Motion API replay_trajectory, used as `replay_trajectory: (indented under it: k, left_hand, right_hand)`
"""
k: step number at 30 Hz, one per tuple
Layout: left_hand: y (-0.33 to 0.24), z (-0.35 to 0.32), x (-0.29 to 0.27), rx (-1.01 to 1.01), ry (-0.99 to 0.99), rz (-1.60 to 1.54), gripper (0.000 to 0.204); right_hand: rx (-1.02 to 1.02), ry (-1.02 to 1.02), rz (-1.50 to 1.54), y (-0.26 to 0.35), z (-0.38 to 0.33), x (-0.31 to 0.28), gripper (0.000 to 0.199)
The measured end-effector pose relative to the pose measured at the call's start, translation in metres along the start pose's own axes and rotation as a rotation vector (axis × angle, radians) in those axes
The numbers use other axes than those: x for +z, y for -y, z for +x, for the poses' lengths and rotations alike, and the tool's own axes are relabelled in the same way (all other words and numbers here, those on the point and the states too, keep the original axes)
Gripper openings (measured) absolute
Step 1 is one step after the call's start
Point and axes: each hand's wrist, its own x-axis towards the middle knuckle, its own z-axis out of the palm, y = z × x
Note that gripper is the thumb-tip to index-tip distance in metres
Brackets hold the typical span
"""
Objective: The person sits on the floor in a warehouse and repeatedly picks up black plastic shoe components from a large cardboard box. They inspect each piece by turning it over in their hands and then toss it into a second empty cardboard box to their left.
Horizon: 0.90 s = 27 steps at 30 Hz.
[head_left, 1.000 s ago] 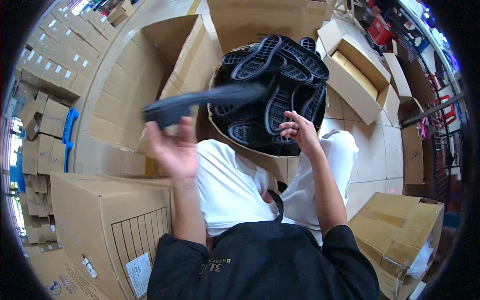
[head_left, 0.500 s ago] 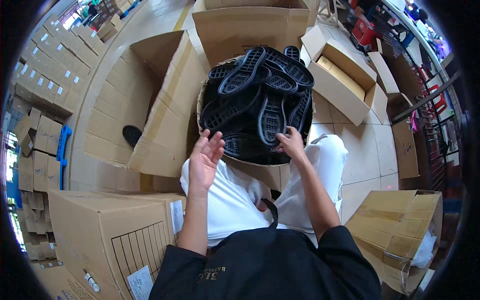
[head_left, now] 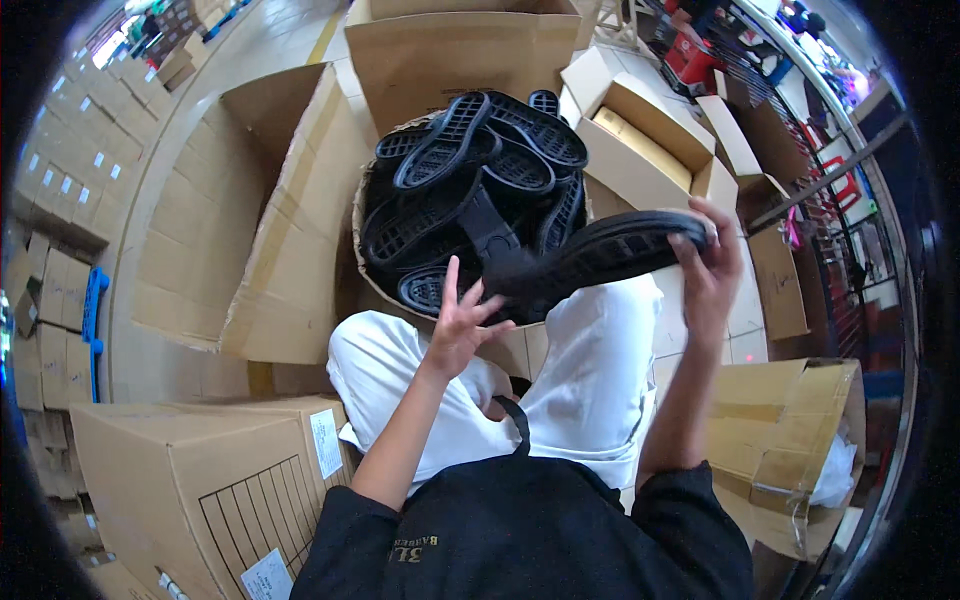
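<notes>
My right hand [head_left: 712,265] is closed on one end of a black shoe sole [head_left: 610,255], which it holds roughly level in front of my right knee. The sole's other end reaches left towards my left hand [head_left: 463,325]. That hand has its fingers spread and grips nothing; whether its fingertips touch the sole is unclear. Just beyond my knees, a round-looking carton [head_left: 361,235] is heaped with black soles [head_left: 440,150], many showing a grid of hollows. The held sole hides part of the pile's near right side.
A large open carton [head_left: 290,210] stands left of the pile, another [head_left: 465,60] behind it. An open box [head_left: 650,125] sits at the far right. Closed cartons [head_left: 190,450] lie near my left elbow, and a torn carton [head_left: 780,430] is by my right.
My right hand has lifted the sole off the pile and swung it up to the right. My left hand has come inward towards its end. The dark sole in the left carton no longer shows.
</notes>
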Motion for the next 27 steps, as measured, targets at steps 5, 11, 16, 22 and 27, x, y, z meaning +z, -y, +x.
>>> replay_trajectory:
  k: [5, 11, 16, 22, 27]
  left_hand:
    - [0.019, -0.026, 0.029, -0.25, 0.216, -0.011, 0.085]
    - [0.005, -0.046, 0.067, -0.16, 0.191, 0.51, 0.096]
    - [-0.025, -0.033, 0.092, 0.137, -0.052, 0.226, 0.082]
    - [-0.073, -0.019, 0.063, 0.097, -0.539, 0.012, 0.055]
    - [-0.102, -0.03, 0.052, 0.308, -0.481, -0.027, 0.055]
  right_hand:
    - [0.274, -0.016, 0.658, -0.091, 0.009, 0.012, 0.032]
    - [0.692, -0.099, 0.898, -0.154, -0.012, 0.031, 0.031]
    - [0.929, 0.013, 0.234, -0.156, -0.025, 0.055, 0.029]
    - [0.957, 0.17, 0.401, -0.15, -0.032, 0.057, 0.025]
    - [0.946, 0.254, 0.423, -0.134, -0.028, 0.064, 0.044]
